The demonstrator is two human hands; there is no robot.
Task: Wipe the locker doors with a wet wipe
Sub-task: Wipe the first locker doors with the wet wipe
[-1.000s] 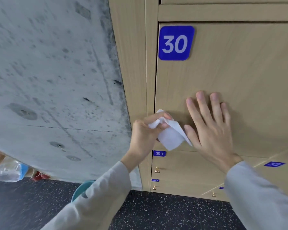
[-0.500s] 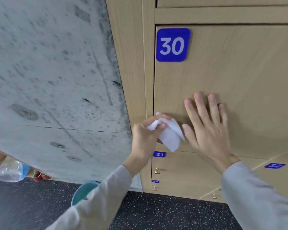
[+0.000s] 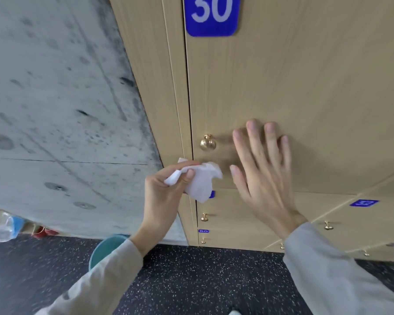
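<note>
Flanking the light wooden locker door [image 3: 305,92] on its left edge is a rough grey concrete wall [image 3: 55,98], and below both runs a dark speckled floor [image 3: 203,280]. A round teal bucket [image 3: 105,248] stands on the floor by the foot of the wall, partly hidden behind the left sleeve, and a clear plastic bag [image 3: 0,226] lies near the wall's lower left corner. A blue rounded number plate reading 30 [image 3: 212,14] sits at the door's top left corner; a small round brass knob [image 3: 207,142] projects near its left edge, just left of the right hand's fingertips and just above the wipe. More locker doors with small brass knobs and blue plates lie below. The crumpled white wet wipe [image 3: 199,181] is bunched and creased, hanging in front of the door's lower left corner. The left hand [image 3: 162,194] has its grip closed on the wipe, pinching it between thumb and fingers. The right hand [image 3: 264,176] has its grip wide open, fingers straight and spread over the door's lower part, holding nothing; it is slightly blurred.
</note>
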